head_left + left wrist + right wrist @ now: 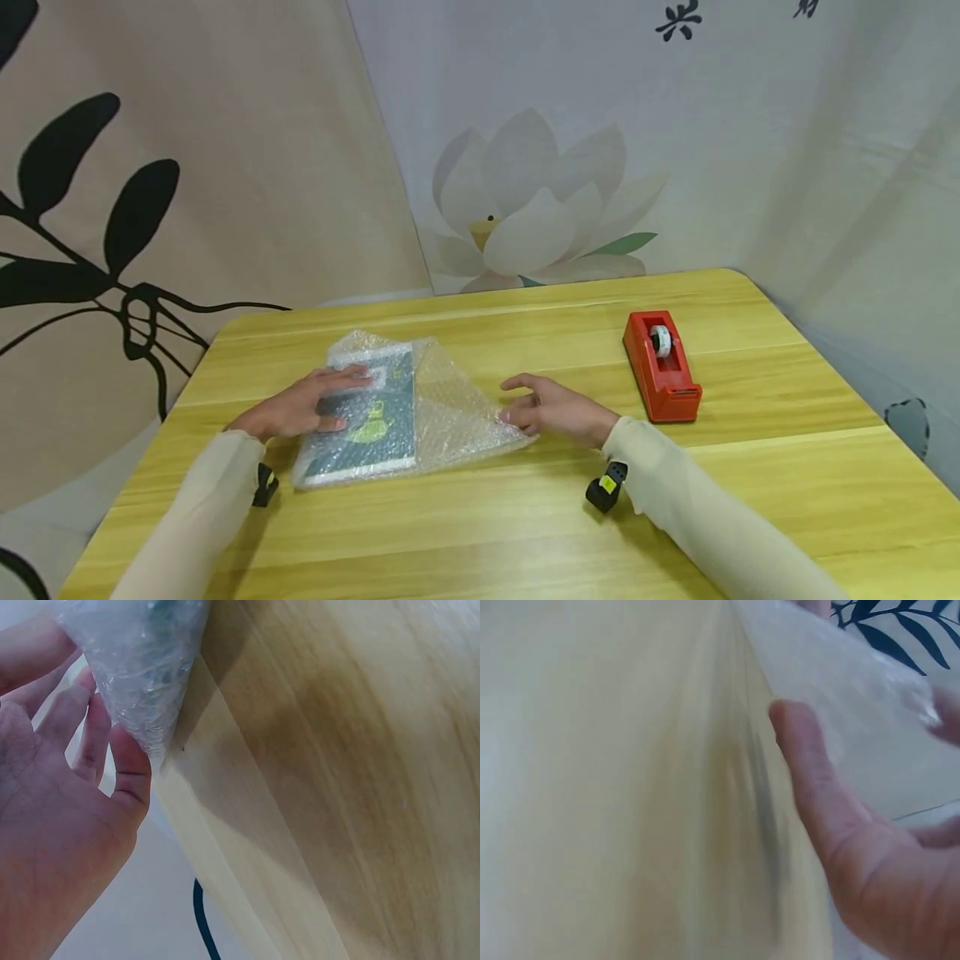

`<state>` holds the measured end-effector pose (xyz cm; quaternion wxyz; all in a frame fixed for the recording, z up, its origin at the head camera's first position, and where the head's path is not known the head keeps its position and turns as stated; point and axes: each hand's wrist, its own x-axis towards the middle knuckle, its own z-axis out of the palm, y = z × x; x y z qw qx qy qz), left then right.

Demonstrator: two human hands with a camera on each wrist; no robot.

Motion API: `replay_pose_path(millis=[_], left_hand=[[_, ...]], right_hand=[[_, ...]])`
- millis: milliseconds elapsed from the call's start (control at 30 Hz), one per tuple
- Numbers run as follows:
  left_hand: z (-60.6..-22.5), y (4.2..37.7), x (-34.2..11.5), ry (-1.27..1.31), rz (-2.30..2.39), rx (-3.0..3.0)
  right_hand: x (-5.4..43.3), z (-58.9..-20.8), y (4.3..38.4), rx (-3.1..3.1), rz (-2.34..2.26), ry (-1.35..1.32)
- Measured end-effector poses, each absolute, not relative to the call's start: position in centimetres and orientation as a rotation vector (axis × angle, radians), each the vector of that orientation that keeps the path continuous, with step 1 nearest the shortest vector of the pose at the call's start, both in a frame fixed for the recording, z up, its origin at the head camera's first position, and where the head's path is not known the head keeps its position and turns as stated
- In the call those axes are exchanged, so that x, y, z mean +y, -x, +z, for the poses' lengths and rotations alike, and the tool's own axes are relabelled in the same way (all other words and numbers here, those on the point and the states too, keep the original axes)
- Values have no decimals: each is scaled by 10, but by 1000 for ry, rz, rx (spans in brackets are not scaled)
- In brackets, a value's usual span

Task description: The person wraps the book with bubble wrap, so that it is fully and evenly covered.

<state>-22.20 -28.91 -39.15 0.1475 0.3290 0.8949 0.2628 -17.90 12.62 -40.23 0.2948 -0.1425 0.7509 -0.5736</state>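
Note:
A sheet of bubble wrap (461, 408) lies around a flat, book-like rectangle (360, 454), dark teal with white edges and a yellow-green figure. My left hand (303, 404) rests on the wrapped rectangle, fingers spread across its left part. In the left wrist view, a wrapped corner (150, 690) lies against that hand's fingers. A pointed flap of wrap extends to the right, and my right hand (558, 410) is at its tip, fingers loosely bent. The right wrist view shows the thumb (802, 742) apart from the flap (840, 682); whether other fingertips touch it, I cannot tell.
A red tape dispenser (663, 367) with a white roll of tape (661, 341) stands right of my right hand. Everything lies on a wooden table (480, 533). Behind its far edge hangs a printed curtain (300, 150).

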Motion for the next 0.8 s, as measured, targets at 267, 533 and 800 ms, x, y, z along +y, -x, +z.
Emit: replay_pose_path(millis=[267, 533, 800], left_hand=[[-390, 222, -287, -943, 780, 2558], [-393, 221, -288, -948, 779, 2559], [-395, 225, -293, -1014, 783, 2562]], right_hand=[[111, -420, 153, 1472, -1964, 205], [93, -415, 125, 1116, -2160, 164], [68, -416, 117, 1150, -2237, 142]])
